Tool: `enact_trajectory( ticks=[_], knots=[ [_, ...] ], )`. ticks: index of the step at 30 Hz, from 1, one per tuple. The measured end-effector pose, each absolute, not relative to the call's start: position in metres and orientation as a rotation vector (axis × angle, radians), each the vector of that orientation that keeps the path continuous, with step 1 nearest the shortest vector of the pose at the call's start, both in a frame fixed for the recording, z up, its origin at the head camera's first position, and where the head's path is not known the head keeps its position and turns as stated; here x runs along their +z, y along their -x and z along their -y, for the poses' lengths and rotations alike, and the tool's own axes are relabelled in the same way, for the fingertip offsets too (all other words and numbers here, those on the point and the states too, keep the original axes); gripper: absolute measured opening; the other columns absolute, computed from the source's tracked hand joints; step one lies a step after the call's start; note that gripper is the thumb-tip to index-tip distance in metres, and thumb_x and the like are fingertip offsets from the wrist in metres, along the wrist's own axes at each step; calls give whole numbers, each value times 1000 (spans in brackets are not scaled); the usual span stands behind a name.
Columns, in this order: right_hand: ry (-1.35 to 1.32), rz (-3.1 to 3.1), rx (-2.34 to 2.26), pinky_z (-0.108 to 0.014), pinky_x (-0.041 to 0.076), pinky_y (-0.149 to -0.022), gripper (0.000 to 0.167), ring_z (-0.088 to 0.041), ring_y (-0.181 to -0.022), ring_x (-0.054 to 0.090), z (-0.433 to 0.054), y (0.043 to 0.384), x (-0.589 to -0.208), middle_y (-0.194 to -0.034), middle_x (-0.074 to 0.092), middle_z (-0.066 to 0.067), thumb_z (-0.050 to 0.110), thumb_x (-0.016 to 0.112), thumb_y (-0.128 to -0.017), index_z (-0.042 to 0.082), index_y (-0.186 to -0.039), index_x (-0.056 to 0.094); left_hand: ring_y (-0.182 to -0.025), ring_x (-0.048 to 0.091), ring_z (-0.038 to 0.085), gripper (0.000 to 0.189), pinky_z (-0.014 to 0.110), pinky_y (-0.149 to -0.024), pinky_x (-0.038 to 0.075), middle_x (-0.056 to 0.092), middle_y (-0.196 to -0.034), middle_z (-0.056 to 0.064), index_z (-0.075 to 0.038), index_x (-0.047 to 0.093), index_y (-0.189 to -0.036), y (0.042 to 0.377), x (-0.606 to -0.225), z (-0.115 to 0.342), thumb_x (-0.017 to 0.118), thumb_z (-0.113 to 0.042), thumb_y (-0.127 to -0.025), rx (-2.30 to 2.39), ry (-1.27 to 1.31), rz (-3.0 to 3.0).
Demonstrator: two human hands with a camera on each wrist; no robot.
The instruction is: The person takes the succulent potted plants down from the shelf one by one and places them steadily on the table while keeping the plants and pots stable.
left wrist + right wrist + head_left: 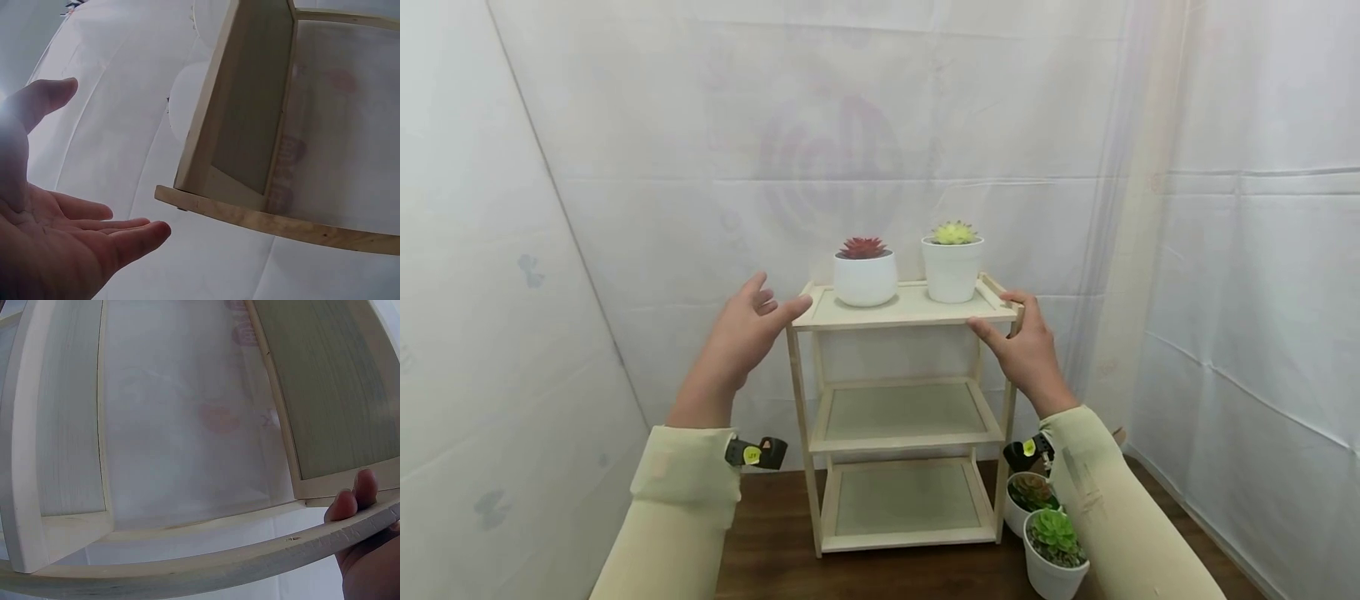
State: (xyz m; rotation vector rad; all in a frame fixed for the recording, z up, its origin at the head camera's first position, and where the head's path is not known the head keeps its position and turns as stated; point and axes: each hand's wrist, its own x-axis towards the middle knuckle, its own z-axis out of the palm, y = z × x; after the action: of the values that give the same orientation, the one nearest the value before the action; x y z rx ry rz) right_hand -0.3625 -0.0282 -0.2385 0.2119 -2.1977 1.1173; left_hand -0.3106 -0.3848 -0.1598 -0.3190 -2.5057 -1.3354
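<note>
I see the right hand [1028, 354], fingers [365, 487] clamped on the top right side of one three-tier shelf [906, 412]; the left hand [743, 332], fingers spread apart, is just beside its left corner. Two potted succulents [865, 282] [953, 272] stand on top, two more pots [1056, 569] [1015, 515] on the counter [767, 537].

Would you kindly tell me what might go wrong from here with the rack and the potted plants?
The right hand grips the wooden rack at its top right corner while the left hand is clear of it, so a one-sided pull might twist it.
If it tilts, the red-plant pot and yellow-plant pot on top could slide.
The green-plant pot and darker-plant pot stand close to its right side, so a shift that way might knock them.
</note>
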Motion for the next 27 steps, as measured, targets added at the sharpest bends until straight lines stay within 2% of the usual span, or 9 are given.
enact_trajectory(
  ticks=[10, 27],
  knots=[
    [-174, 2185, 1125, -34, 44, -53, 81, -23, -57, 48, 27, 364, -240, -77, 48, -11, 68, 62, -81, 26, -144, 33, -148, 26, 27, 110, 55, -115, 28, 20, -162, 8, -23, 0, -157, 318, -150, 371, 61, -70, -80, -1326, 326, 2522],
    [-170, 2163, 1112, -33, 43, -51, 79, -23, -55, 47, 23, 364, -240, -73, 46, -9, 67, 62, -81, 26, -143, 34, -147, 26, 28, 108, 50, -117, 27, 21, -161, 12, -18, 0, -157, 327, -137, 354, 63, -64, -82, -1340, 398, 2508]
  ],
)
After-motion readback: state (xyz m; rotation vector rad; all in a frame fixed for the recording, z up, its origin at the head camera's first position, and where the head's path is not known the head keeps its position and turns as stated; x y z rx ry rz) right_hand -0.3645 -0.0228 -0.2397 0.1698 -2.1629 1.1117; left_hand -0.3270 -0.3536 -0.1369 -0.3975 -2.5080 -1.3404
